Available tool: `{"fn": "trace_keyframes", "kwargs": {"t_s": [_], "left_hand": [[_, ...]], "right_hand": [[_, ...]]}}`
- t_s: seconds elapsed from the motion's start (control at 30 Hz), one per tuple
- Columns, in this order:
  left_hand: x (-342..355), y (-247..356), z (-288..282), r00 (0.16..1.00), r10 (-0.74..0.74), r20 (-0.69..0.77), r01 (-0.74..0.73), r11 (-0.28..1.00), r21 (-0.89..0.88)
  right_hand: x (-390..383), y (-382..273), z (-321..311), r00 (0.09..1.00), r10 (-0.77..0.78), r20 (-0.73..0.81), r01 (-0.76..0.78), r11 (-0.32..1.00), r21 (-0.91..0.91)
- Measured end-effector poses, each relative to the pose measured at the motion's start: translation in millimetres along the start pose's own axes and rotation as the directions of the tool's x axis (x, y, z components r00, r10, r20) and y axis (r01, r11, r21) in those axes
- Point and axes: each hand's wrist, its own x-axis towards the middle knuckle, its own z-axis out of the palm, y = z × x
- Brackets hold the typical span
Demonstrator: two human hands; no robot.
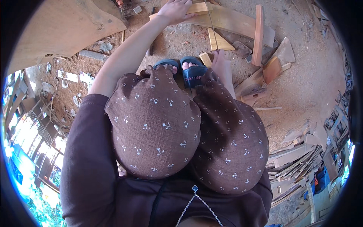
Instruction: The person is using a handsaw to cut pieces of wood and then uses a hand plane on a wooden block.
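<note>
At the top, my left hand (pixel 176 10) lies on a short light wooden block (pixel 199 8), its thumb and fingers spread to either side of it. The block rests across a long pale board (pixel 234 24). A thin dark saw blade (pixel 213 26), seen nearly edge-on, runs from the top edge past the block's right end down to my right hand (pixel 221 62). That hand is closed round the blade's near end beside my right foot; the grip itself is mostly hidden. A small squared wooden end (pixel 205 59) shows beside my fingers. Under the blade lies a yellowish triangular offcut (pixel 220 40).
My sandalled feet (pixel 193 72) are just below the board. A curved reddish wooden piece (pixel 258 36) and rough chunks (pixel 272 70) lie to the right. A large wooden slab (pixel 72 28) fills the upper left. Scrap wood (pixel 298 162) is piled at the lower right.
</note>
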Motion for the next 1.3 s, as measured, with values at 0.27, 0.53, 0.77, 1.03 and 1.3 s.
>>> {"fn": "trace_keyframes", "kwargs": {"t_s": [0.27, 0.53, 0.77, 1.03, 1.3], "left_hand": [[4, 10, -2, 0.998, -0.058, 0.026, 0.056, 0.996, 0.071], [1, 8, -4, 0.995, -0.044, 0.088, 0.040, 0.998, 0.045], [9, 11, -3, 0.998, 0.016, 0.063, -0.016, 1.000, -0.003], [1, 7, -3, 0.993, -0.002, 0.114, -0.003, 0.999, 0.050], [2, 3, -1, 0.997, 0.027, 0.078, -0.032, 0.998, 0.058]], "right_hand": [[83, -26, 7, 0.978, -0.137, -0.156, 0.152, 0.984, 0.090], [8, 3, 8, 1.000, 0.021, -0.002, -0.021, 1.000, -0.014], [77, -20, 5, 0.977, -0.160, -0.144, 0.171, 0.983, 0.065], [7, 7, 8, 0.998, 0.036, 0.060, -0.038, 0.999, 0.021], [80, -28, 7, 0.978, -0.158, -0.137, 0.170, 0.982, 0.080]]}}
